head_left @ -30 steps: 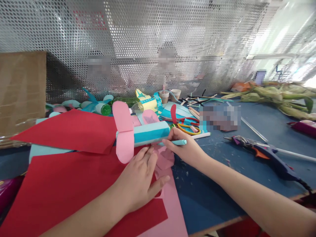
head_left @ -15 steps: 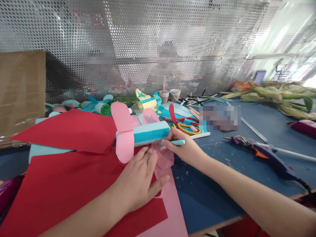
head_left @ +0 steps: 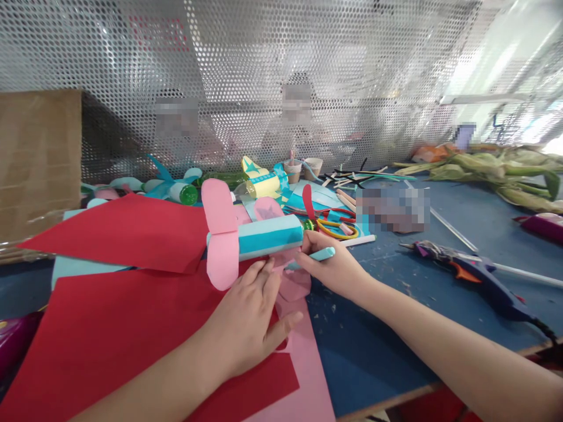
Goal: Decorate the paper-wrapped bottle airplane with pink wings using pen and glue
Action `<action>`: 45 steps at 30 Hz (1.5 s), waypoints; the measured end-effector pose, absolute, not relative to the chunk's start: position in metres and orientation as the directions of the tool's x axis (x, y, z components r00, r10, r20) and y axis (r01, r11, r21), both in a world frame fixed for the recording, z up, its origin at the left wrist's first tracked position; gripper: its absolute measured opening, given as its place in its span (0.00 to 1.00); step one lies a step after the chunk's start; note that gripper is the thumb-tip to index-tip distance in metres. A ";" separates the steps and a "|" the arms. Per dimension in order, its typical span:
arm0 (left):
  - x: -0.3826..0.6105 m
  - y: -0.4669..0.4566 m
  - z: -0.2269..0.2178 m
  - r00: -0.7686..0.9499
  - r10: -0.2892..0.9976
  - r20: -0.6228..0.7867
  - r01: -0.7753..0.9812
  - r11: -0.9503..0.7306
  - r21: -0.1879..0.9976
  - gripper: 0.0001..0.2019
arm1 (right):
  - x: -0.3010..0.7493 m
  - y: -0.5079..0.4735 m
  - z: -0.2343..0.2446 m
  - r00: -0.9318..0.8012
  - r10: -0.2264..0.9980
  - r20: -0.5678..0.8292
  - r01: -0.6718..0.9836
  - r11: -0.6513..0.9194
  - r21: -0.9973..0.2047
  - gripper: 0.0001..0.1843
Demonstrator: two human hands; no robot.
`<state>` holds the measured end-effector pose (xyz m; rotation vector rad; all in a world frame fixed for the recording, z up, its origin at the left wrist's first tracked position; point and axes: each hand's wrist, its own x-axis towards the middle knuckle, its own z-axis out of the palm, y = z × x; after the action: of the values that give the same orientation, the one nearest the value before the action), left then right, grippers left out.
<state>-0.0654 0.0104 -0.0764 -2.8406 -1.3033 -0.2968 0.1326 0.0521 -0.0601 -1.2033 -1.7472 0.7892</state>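
Lying beyond left fingers (head_left: 258, 276): paper-wrapped bottle (head_left: 270, 237)

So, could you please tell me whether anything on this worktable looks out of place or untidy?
Mainly the leafy heap at the back right: loose greenery looks odd on a craft tabletop. Small pale flecks also litter the surface near the right hand, perhaps scraps. Nothing looks clearly spilled.

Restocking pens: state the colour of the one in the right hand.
Pale turquoise pen, in the head view.
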 end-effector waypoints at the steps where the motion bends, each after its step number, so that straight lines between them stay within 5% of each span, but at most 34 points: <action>1: -0.065 0.010 -0.075 0.639 0.752 0.162 0.751 -0.655 0.077 0.35 | 0.132 0.052 -0.059 -0.176 0.943 0.284 0.406 0.332 -0.852 0.10; 11: -0.068 0.011 -0.086 0.629 0.741 0.236 0.746 -0.661 0.086 0.33 | 0.133 0.049 -0.060 -0.220 0.939 0.264 0.384 0.332 -0.862 0.10; 24: -0.063 0.010 -0.069 0.636 0.760 0.134 0.757 -0.648 0.083 0.34 | 0.137 0.054 -0.063 -0.097 0.939 0.329 0.413 0.339 -0.845 0.11; 45: -0.060 0.010 -0.061 0.642 0.758 0.121 0.757 -0.650 0.057 0.35 | 0.137 0.059 -0.067 -0.204 0.933 0.296 0.402 0.356 -0.844 0.13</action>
<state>-0.0598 0.0095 -0.0615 -2.8473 -1.3138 -0.2106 0.1367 0.0590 -0.0669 -1.1809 -1.7756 0.7933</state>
